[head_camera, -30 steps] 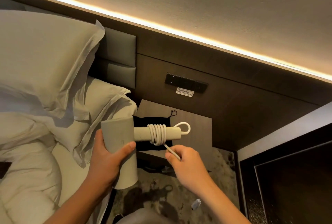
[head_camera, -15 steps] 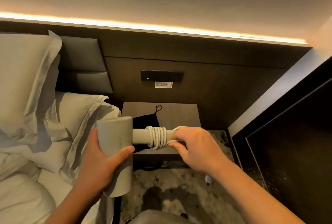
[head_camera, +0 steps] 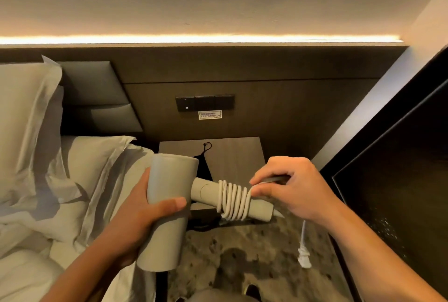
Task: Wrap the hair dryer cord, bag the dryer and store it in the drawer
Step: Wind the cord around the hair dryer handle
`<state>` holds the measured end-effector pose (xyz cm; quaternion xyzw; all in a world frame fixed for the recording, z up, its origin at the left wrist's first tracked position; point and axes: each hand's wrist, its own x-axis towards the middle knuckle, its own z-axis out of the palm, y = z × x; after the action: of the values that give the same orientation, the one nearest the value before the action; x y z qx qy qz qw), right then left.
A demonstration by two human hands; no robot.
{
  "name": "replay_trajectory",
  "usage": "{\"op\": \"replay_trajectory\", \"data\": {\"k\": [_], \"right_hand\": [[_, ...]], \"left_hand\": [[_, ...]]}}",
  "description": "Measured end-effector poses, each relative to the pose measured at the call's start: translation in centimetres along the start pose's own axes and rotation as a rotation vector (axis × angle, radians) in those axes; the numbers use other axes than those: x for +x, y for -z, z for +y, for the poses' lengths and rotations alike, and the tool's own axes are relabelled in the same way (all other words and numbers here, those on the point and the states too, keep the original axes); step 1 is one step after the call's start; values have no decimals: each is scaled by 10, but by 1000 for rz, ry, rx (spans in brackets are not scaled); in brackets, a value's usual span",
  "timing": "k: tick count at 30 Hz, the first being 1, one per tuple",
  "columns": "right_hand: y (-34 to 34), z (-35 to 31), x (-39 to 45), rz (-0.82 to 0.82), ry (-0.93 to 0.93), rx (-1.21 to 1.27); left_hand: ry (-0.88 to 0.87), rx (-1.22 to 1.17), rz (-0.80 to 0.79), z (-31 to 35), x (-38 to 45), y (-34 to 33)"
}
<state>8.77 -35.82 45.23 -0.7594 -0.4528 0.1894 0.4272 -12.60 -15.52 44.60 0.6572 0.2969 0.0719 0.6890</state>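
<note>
The left hand (head_camera: 143,216) is gripping the barrel of the hair dryer (head_camera: 167,204), fingers and thumb closed around it, holding the dryer in the air in front of the bedside table (head_camera: 237,156) with the handle pointing off to the right. The right hand (head_camera: 293,187) is pinching the cord (head_camera: 234,200) between thumb and fingertips right at the last coil, where about seven turns are lying side by side around the handle. The remaining cord seems to be passing behind the right hand and hanging down to the plug (head_camera: 305,257), which is dangling above the patterned floor. The wrapping looks close to done — only a short tail appears to be left. To finish it well, the right hand should be keeping light tension so each new turn is lying snug against the one before, not crossing over it, while the left hand is holding the barrel firm or turning it to meet the cord. The free end probably wants tucking under a coil, or the loops may be springing loose. The black bag (head_camera: 202,168) is lying on the table behind the dryer — within easy reach for the bagging step.
</note>
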Motion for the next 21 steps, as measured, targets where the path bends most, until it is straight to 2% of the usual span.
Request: {"op": "replay_trajectory", "data": {"k": [4,12,15,18,21], "right_hand": [[15,8,-2,-71,-48,218],[39,21,-4,-295,-53,589],[39,28,-2,-334,-29,774],[39,37,2,-283,-50,995],[38,40,6,-133,-53,949]], "left_hand": [[77,-137,-112,7,3,-9],[121,-334,-256,9,5,-32],[171,-518,-300,9,6,-46],[226,-740,-284,12,6,-61],[223,-801,-275,15,10,-68]]}}
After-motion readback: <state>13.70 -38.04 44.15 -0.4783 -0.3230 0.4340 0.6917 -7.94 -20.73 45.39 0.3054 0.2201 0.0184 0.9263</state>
